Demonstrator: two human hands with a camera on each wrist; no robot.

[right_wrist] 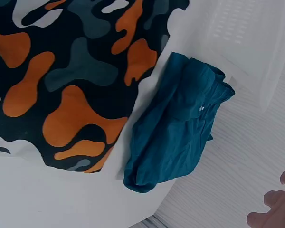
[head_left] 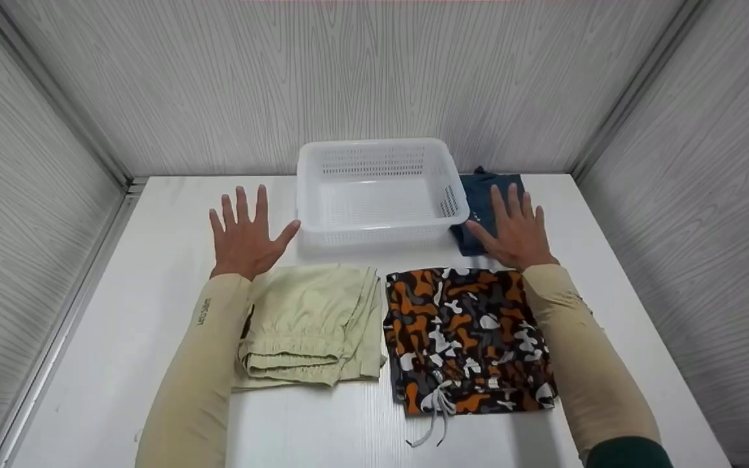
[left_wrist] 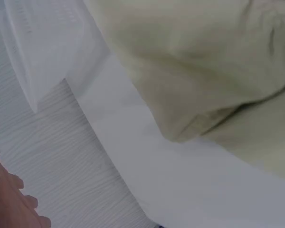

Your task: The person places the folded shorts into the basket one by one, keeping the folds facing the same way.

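Observation:
Both hands are held out flat with fingers spread, and neither holds anything. My left hand [head_left: 246, 237] is left of the white plastic basket [head_left: 381, 227], its thumb tip right by the basket's side. Below it lie folded pale green elastic-waist shorts [head_left: 313, 312]. My right hand [head_left: 516, 234] overlaps a folded dark teal garment [head_left: 475, 195] in the head view, beside the basket's right side. Nearer than that hand lie folded camouflage shorts [head_left: 469, 338] in orange, black, grey and white, with a tied grey drawstring. In the right wrist view the teal garment [right_wrist: 173, 123] shows whole.
The basket stands at the back of a white table [head_left: 322, 429], showing a bare bottom. Wood-grain panels rise behind and on both sides, with a metal-coloured strip [head_left: 75, 299] along the left. Beige sleeves [head_left: 186, 383] cover both forearms.

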